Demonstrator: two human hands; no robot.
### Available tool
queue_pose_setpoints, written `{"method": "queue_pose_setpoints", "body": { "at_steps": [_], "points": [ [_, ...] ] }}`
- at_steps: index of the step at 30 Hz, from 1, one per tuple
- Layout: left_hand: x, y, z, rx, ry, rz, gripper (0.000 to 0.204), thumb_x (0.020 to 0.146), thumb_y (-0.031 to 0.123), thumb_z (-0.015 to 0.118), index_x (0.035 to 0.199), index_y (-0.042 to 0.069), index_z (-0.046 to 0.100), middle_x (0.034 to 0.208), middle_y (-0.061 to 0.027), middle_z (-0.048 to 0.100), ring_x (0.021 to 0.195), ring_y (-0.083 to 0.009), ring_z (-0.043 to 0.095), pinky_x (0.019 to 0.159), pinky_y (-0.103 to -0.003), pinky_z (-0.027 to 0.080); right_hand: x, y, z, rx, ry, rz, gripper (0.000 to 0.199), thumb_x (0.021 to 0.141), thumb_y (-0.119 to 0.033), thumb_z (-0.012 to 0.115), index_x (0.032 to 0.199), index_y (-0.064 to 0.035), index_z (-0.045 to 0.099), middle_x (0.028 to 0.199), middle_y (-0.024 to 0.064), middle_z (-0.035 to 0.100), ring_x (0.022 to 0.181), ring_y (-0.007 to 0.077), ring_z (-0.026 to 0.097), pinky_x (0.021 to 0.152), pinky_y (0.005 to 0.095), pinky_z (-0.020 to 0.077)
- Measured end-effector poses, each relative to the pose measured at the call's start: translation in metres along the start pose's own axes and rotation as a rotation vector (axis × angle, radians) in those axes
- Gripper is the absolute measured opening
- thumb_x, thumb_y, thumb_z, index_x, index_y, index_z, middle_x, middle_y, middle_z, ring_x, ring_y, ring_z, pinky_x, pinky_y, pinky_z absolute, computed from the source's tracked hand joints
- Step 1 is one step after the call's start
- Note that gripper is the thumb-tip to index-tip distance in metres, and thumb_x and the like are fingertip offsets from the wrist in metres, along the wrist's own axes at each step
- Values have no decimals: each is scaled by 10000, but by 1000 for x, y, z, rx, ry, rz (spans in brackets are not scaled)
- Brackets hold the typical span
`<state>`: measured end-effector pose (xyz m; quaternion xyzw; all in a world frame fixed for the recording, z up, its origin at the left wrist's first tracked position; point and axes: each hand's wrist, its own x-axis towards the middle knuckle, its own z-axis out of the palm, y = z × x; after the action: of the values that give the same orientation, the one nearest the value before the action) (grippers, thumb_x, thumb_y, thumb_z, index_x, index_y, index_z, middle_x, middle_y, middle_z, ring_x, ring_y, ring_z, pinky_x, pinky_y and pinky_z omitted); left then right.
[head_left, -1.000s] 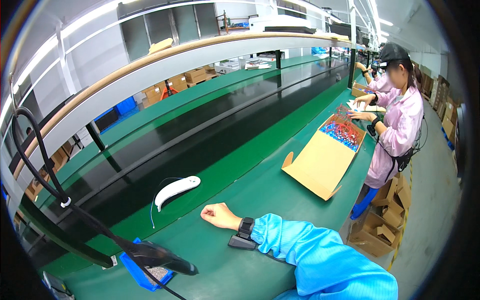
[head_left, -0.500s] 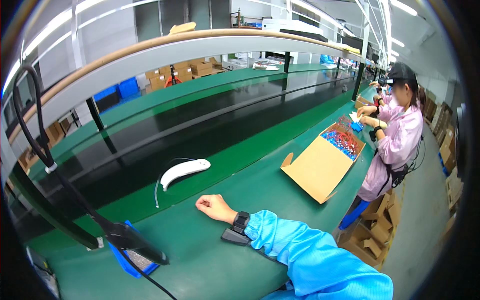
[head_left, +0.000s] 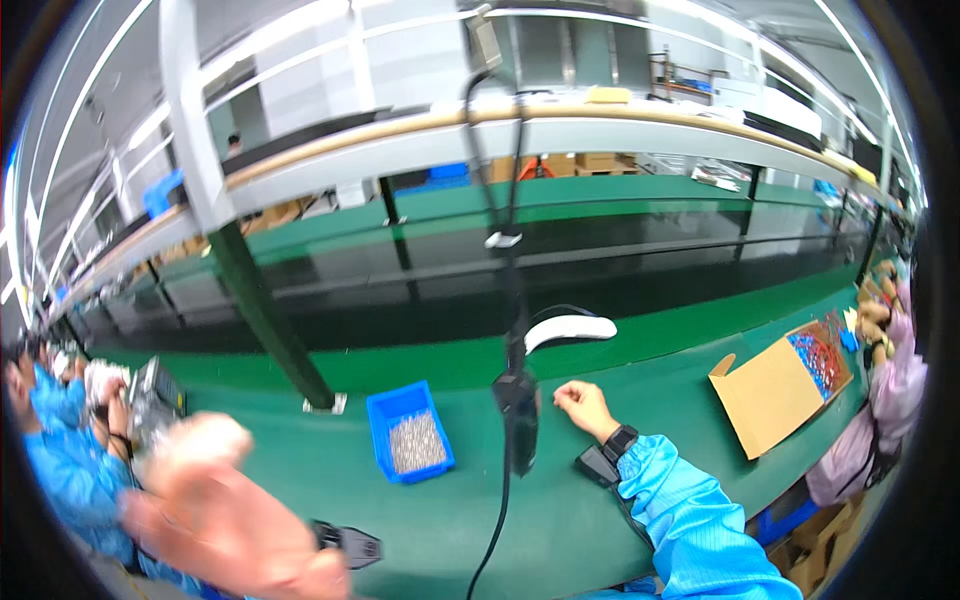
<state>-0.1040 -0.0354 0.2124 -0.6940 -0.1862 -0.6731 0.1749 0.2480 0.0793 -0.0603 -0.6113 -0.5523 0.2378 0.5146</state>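
Observation:
My left hand (head_left: 230,520) is large and smeared by motion at the lower left; its fingers cannot be made out. Beside it shows a black wrist device (head_left: 348,546). My right hand (head_left: 588,408) rests on the green bench (head_left: 590,520), fingers curled closed with nothing visible in them. Just left of it hangs a black electric screwdriver (head_left: 518,430) on a dark cable. Beyond the hand lies a white curved plastic part (head_left: 572,329) with a thin dark wire. A blue bin (head_left: 382,425) of small metal pieces stands between my hands.
On the right lies an open cardboard box (head_left: 775,400) holding red wires with blue ends. A dark post (head_left: 265,310) rises at the left. A dark belt (head_left: 440,265) runs along the far side. Co-workers sit left (head_left: 60,450) and right (head_left: 885,400).
The view has swung left, so the bench things appear further right. My left hand has come into view. My right hand stays curled on the bench.

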Motion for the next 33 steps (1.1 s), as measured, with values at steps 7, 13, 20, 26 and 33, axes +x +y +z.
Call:
{"method": "queue_pose_setpoints", "body": {
  "at_steps": [7, 13, 20, 26, 33],
  "points": [
    [-2, -11, -18, 29, 29, 3, 791, 785, 489, 504, 1316, -8, 195, 1208, -208, 411, 1094, -325, 411, 912, -469, 312, 29, 31, -9, 109, -10, 6, 96, 778, -59, 548, 798, 7, 615, 684, 48, 620, 613, 86, 562, 580, 235, 467],
    [6, -13, -20, 91, 177, 127, 786, 783, 482, 510, 1314, -8, 200, 1211, -209, 409, 1096, -325, 410, 913, -467, 312, 18, 5, 0, -15, -43, -77, 108, 759, -98, 567, 774, -6, 621, 690, 60, 626, 616, 93, 562, 572, 239, 457],
    [17, -8, 6, 199, 561, 269, 781, 781, 474, 517, 1311, -9, 207, 1216, -209, 406, 1099, -324, 410, 913, -465, 312, -14, 25, -3, -14, -10, 26, 96, 791, -82, 579, 803, 7, 614, 715, 46, 623, 633, 71, 551, 568, 207, 439],
    [23, -6, 22, 249, 647, 317, 777, 780, 467, 523, 1309, -9, 213, 1220, -210, 403, 1101, -323, 409, 914, -463, 312, -3, 18, 1, -24, 1, -6, 106, 792, -84, 576, 819, 9, 618, 723, 47, 625, 637, 74, 554, 570, 212, 444],
    [18, -4, 8, 241, 431, 341, 772, 778, 458, 530, 1307, -9, 219, 1224, -211, 400, 1104, -322, 409, 915, -461, 312, 19, 26, 4, -58, -2, -79, 101, 789, -84, 567, 786, 6, 613, 683, 26, 606, 601, 63, 525, 534, 211, 423]
  ]
}}
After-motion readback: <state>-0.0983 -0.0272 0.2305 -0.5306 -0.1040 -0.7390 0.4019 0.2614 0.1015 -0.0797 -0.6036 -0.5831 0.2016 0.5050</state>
